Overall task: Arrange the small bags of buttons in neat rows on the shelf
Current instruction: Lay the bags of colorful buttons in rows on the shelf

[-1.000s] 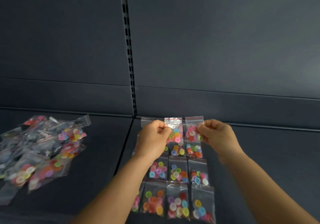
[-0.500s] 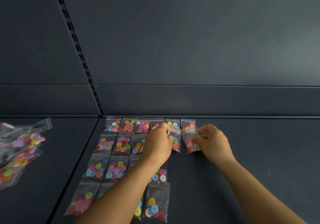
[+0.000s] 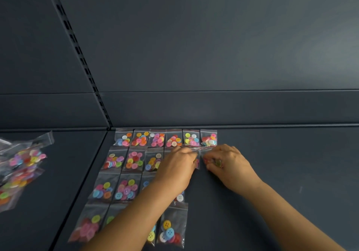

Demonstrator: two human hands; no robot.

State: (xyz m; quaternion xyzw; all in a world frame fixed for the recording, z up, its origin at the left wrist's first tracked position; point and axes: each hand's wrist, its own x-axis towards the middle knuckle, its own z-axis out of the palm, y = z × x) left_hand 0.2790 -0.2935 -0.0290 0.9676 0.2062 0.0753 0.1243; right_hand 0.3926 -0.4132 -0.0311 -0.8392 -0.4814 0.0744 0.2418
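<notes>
Both bags have been lowered onto the dark grey metal shelf point(image 3: 281, 173), backed by a slotted grey panel point(image 3: 213, 36). Rows of clear bags of coloured buttons point(image 3: 136, 159) are laid left; a loose heap point(image 3: 21, 165) lies far left. One bag point(image 3: 197, 162) is pinched by the left hand point(image 3: 177, 170), another point(image 3: 206, 156) by the right hand point(image 3: 228, 161).

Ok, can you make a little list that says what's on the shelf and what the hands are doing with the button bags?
place: dark shelf with a dark back wall
back row: six bags side by side against the wall
second row: three bags in full view, more under the hands
left hand: on a bag in the second row
right hand: holding the next bag beside it
waiting pile: loose bags heaped at far left
nearest bag: lies flat at the front
</notes>
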